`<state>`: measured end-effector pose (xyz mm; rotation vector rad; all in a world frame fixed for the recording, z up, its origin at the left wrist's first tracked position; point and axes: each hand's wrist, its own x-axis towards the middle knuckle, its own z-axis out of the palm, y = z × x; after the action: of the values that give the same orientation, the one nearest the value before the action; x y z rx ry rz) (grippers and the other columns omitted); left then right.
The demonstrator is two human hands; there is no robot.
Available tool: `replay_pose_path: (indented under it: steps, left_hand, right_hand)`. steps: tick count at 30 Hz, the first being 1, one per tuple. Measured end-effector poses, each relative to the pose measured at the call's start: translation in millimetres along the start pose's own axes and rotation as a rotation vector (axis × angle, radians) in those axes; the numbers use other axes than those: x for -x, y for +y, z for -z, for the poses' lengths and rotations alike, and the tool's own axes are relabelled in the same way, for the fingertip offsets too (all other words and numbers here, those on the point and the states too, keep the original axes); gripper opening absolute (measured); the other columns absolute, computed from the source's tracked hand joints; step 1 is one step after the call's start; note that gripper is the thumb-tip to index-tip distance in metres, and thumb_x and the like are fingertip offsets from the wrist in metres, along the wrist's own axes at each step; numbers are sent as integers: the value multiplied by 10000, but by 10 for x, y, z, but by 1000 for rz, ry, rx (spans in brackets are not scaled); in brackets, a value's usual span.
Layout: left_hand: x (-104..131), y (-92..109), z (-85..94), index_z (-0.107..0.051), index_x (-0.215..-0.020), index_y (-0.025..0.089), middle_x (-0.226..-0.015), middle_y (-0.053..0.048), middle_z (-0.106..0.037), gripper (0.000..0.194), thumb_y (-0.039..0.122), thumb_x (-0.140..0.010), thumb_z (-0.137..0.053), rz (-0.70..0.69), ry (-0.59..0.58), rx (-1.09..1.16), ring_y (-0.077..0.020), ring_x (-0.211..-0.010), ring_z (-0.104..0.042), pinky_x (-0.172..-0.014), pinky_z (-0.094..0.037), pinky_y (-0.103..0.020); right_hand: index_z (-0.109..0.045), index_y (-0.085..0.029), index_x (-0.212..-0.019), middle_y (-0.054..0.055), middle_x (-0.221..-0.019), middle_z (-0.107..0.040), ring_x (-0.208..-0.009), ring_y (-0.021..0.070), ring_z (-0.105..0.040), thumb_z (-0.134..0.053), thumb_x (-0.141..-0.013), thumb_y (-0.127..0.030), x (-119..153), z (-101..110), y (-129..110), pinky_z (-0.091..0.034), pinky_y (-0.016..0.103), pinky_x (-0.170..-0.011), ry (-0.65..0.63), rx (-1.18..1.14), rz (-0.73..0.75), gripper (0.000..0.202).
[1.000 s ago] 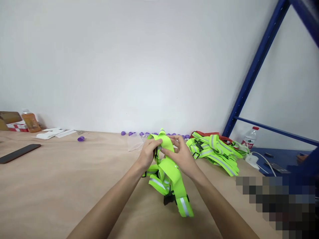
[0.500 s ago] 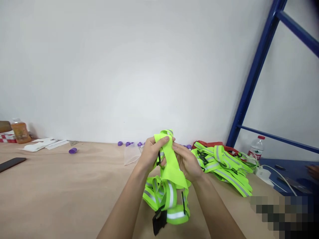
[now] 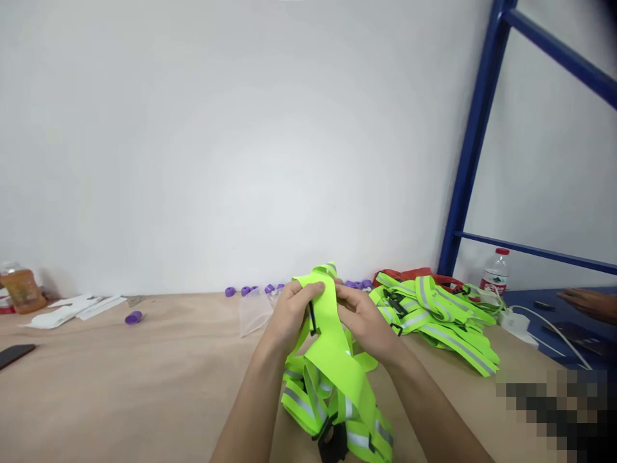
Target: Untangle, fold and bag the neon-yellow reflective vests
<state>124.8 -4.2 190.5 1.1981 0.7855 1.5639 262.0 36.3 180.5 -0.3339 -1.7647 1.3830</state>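
A neon-yellow reflective strap harness (image 3: 332, 363) with grey stripes hangs from both hands above the table. My left hand (image 3: 292, 314) pinches its upper band, thumb on top. At the other edge of the same band, my right hand (image 3: 362, 319) closes its fingers on the strap; its fingertips are partly hidden behind the fabric. A black slider (image 3: 313, 317) shows beside my left hand. Lower down, a black buckle (image 3: 332, 442) dangles near the bottom of the view among looped straps.
More reflective straps (image 3: 434, 308) lie heaped at right, with red fabric (image 3: 402, 275) behind. Purple rings (image 3: 230, 291) line the wall. A clear plastic bag (image 3: 254, 315), white papers (image 3: 72, 310), a phone (image 3: 15, 354) and bottles (image 3: 495, 273) are around. Another person's hand (image 3: 590, 302) rests over the blue surface.
The camera view has shifted slightly. The harness hangs a little lower, with its wide band and buckle swung to the right. Another person's hand has come further into view at right.
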Motion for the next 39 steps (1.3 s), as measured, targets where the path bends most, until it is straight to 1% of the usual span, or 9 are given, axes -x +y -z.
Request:
replay_pose_path:
  steps: [7, 12, 18, 22, 25, 27, 31, 34, 39]
  left_hand:
    - [65, 114, 81, -718, -729, 150, -818, -89, -701, 412, 549, -827, -679, 31, 57, -398, -231, -849, -648, -776, -524, -321]
    - [169, 194, 43, -634, -667, 161, -657, -21, -607, 445, 581, -803, -688, 142, 13, -712, -193, -678, -597, -643, -489, -300]
    - [133, 162, 57, -694, -1018, 158, -939, -59, -701, 298, 348, -793, -734, 71, -157, -478, -183, -785, -641, -648, -482, -253]
    - [98, 150, 141, -631, -793, 165, -831, -59, -716, 90, 248, -783, -667, 20, -59, -440, -205, -770, -685, -700, -529, -303]
    - [98, 218, 285, -439, -667, 208, -674, -10, -682, 239, 198, -727, -670, -47, 79, -328, -186, -658, -681, -674, -551, -316]
    - [120, 297, 421, -425, -726, 219, -597, 41, -627, 258, 188, -720, -681, -26, 116, -225, -142, -524, -614, -608, -548, -304]
    - [218, 457, 732, -564, -992, 228, -519, 102, -470, 267, 190, -764, -697, 114, -26, 18, -66, -381, -403, -442, -446, -197]
    - [287, 515, 883, -612, -1119, 186, -553, 91, -448, 409, 151, -723, -713, -65, -58, 301, -34, -383, -323, -353, -302, -128]
    - [290, 489, 851, -651, -1075, 270, -1061, -8, -681, 366, 161, -729, -697, -423, 85, 502, -59, -640, -542, -533, -460, -147]
  right_hand:
    - [-560, -206, -757, -15, -709, -583, -687, 155, -552, -563, -864, -310, 26, 69, 28, -436, 235, -597, 311, 395, 123, 150]
    - [-469, -222, -700, -32, -658, -522, -655, 142, -508, -548, -859, -321, 30, 61, 20, -403, 230, -594, 380, 573, 172, 203]
    - [-435, -227, -720, -63, -602, -453, -559, 111, -420, -573, -870, -340, 22, 69, 40, -328, 216, -519, 372, 414, 123, 233]
    - [-507, -230, -760, -52, -591, -498, -535, 124, -462, -613, -854, -374, 28, 175, -7, -411, 235, -532, 392, -29, 79, 202]
    - [-525, -225, -725, -35, -567, -518, -485, 133, -471, -609, -832, -413, 60, 346, -104, -478, 278, -528, 387, -371, 17, 232]
    - [-517, -216, -669, -33, -562, -512, -447, 117, -447, -620, -817, -399, 91, 475, -178, -493, 280, -502, 373, -480, -7, 257]
    - [-521, -210, -658, -52, -577, -512, -432, 80, -436, -630, -823, -279, 148, 696, -313, -492, 219, -461, 505, -685, 18, 210]
    - [-516, -215, -673, -64, -561, -510, -418, 61, -444, -563, -887, -213, 179, 824, -372, -499, 174, -454, 663, -865, 29, 220]
    - [-598, -234, -807, -54, -668, -663, -473, 52, -557, -562, -930, -145, 208, 936, -377, -565, 131, -525, 764, -971, 149, 156]
